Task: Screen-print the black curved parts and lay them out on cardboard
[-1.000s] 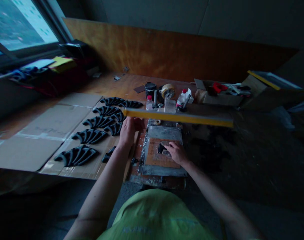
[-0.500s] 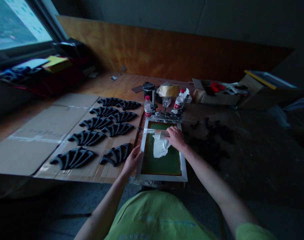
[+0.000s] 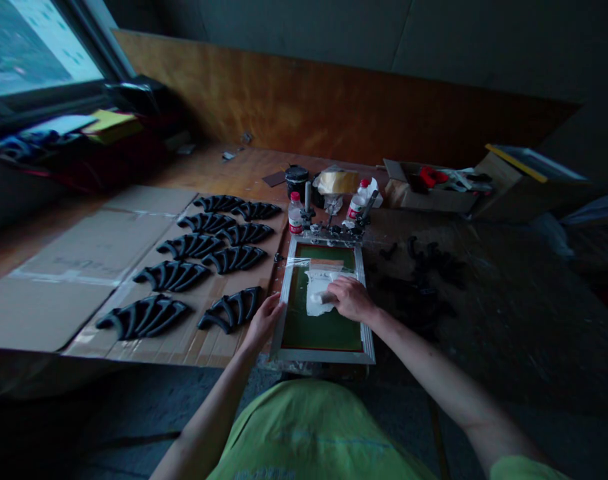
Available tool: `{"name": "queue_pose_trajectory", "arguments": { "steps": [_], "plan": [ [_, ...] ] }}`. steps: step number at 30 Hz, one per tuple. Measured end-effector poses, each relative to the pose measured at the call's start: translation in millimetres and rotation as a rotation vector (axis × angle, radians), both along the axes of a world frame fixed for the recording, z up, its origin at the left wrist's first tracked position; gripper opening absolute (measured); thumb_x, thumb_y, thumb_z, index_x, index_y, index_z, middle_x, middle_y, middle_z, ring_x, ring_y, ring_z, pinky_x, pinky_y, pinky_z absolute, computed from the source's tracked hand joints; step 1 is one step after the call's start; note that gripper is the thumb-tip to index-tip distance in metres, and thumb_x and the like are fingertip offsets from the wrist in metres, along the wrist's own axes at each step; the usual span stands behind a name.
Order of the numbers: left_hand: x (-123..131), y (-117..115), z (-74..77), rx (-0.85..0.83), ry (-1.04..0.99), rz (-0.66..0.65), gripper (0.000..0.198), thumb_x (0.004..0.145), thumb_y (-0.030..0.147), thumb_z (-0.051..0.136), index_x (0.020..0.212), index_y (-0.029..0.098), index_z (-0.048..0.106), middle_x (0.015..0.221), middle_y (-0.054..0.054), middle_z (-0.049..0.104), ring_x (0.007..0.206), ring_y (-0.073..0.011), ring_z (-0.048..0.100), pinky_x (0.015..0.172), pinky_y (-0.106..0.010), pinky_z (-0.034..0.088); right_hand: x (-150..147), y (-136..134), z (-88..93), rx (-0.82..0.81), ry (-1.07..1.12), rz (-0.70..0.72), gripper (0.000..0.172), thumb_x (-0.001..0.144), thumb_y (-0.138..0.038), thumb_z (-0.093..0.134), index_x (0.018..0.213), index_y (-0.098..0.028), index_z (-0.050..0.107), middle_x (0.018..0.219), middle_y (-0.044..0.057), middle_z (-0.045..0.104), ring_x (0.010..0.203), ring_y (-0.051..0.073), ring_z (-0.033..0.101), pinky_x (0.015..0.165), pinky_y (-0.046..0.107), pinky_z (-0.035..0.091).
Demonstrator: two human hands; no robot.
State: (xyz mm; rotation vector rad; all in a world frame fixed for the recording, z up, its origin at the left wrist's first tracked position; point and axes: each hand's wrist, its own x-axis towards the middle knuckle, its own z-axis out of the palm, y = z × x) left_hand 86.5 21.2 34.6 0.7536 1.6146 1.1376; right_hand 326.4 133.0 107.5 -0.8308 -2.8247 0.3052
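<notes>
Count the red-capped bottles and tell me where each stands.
2: the left bottle is just beyond the far left corner of the frame; the right bottle is beside a slanted post. More could be hidden.

Yellow-green shirt, short right sleeve, faint unreadable lettering across the front; left hand and right hand bare

The frame looks like bare metal with a dull sheen, edging a smooth, faintly glossy green screen smeared with thick white paste. The black curved pieces appear plastic, softly shiny along their ribs, on matt brown cardboard crossed by glossy tape. The upright board shows smooth, varnished-looking wood, while the bottles are clear plastic.
</notes>
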Motion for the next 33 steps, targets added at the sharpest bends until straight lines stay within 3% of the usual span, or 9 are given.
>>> {"name": "queue_pose_trajectory", "arguments": {
  "steps": [5, 8, 10, 14, 18, 21, 25, 29, 33],
  "plan": [
    [1.8, -0.4, 2.8, -0.016, -0.031, 0.010, 0.067, 0.073, 0.055, 0.067, 0.126, 0.016, 0.056, 0.097, -0.008, 0.072, 0.087, -0.0225, 0.068, 0.070, -0.028, 0.052, 2.6, -19.2, -15.9, 0.017, 0.037, 0.041, 0.016, 0.082, -0.009, 0.054, 0.088, -0.018, 0.066, 0.089, 0.008, 0.067, 0.088, 0.021, 0.058, 0.077, 0.032, 0.042],
    [1.9, 0.5, 7.8, -0.037, -0.048, 0.015, 0.067, 0.073, 0.053, 0.068, 0.128, 0.017, 0.055, 0.086, -0.006, 0.072, 0.079, -0.0212, 0.068, 0.064, -0.027, 0.051, -1.1, -9.2, -5.5, -0.053, 0.061, -0.029, 0.007, 0.083, -0.020, 0.063, 0.089, -0.021, 0.066, 0.085, 0.004, 0.068, 0.084, 0.020, 0.061, 0.075, 0.030, 0.044],
    [0.7, 1.3, 17.9, -0.049, -0.064, 0.000, 0.070, 0.072, 0.052, 0.069, 0.131, 0.018, 0.053, 0.081, -0.004, 0.071, 0.073, -0.0197, 0.067, 0.060, -0.026, 0.050, -10.1, 9.1, 7.8, -0.067, 0.122, -0.143, 0.019, 0.082, -0.025, 0.067, 0.102, -0.025, 0.066, 0.095, 0.002, 0.070, 0.088, 0.019, 0.063, 0.077, 0.029, 0.046],
    [-3.8, 2.9, 54.9, -0.021, -0.103, -0.039, 0.077, 0.071, 0.050, 0.072, 0.138, 0.022, 0.048, 0.085, -0.002, 0.071, 0.070, -0.0172, 0.065, 0.058, -0.023, 0.048, -13.2, 56.4, 35.3, -0.042, 0.244, -0.338, 0.053, 0.081, -0.028, 0.070, 0.132, -0.029, 0.054, 0.105, 0.003, 0.069, 0.090, 0.019, 0.063, 0.080, 0.030, 0.048],
    [-4.4, 13.0, 105.3, 0.112, -0.095, 0.003, 0.059, 0.079, 0.064, 0.055, 0.116, 0.019, 0.064, 0.084, -0.003, 0.069, 0.069, -0.0162, 0.063, 0.057, -0.023, 0.048, 34.5, 99.2, 45.1, -0.060, 0.481, -0.619, 0.048, 0.090, -0.047, 0.052, 0.128, -0.019, 0.056, 0.087, 0.005, 0.068, 0.074, 0.019, 0.062, 0.073, 0.031, 0.048],
    [0.2, 36.8, 142.3, 0.313, -0.033, 0.094, 0.057, 0.083, 0.067, 0.047, 0.103, 0.017, 0.065, 0.087, -0.005, 0.069, 0.074, -0.0172, 0.064, 0.062, -0.024, 0.050, 66.1, 103.4, 25.3, -0.135, 0.504, -0.820, 0.048, 0.094, -0.052, 0.039, 0.112, -0.014, 0.063, 0.087, 0.008, 0.068, 0.076, 0.020, 0.062, 0.073, 0.034, 0.048],
    [6.6, 79.1, 176.7, 0.526, -0.085, 0.126, 0.054, 0.086, 0.063, 0.044, 0.112, 0.018, 0.057, 0.092, -0.008, 0.070, 0.088, -0.0191, 0.067, 0.072, -0.027, 0.053, 51.9, 55.5, -26.2, -0.224, 0.241, -0.637, 0.041, 0.086, -0.058, 0.055, 0.084, -0.018, 0.065, 0.083, 0.006, 0.066, 0.080, 0.020, 0.061, 0.077, 0.033, 0.047],
    [19.7, 85.3, 168.8, 0.555, -0.103, 0.223, 0.049, 0.087, 0.061, 0.045, 0.114, 0.022, 0.052, 0.092, -0.006, 0.071, 0.086, -0.0170, 0.068, 0.073, -0.028, 0.053, 15.2, 8.1, -57.1, -0.050, -0.011, -0.469, 0.031, 0.084, -0.048, 0.064, 0.079, -0.018, 0.061, 0.091, 0.011, 0.065, 0.094, 0.023, 0.058, 0.082, 0.033, 0.044],
    [57.5, 36.1, 112.0, 0.092, -0.214, -0.011, 0.055, 0.071, 0.067, 0.063, 0.091, 0.016, 0.060, 0.090, -0.013, 0.072, 0.079, -0.0232, 0.069, 0.061, -0.029, 0.052, -6.3, -15.6, -49.5, -0.106, 0.010, -0.593, 0.019, 0.093, -0.036, 0.054, 0.084, -0.020, 0.058, 0.083, 0.008, 0.066, 0.084, 0.021, 0.059, 0.073, 0.030, 0.043]
  ]
}}
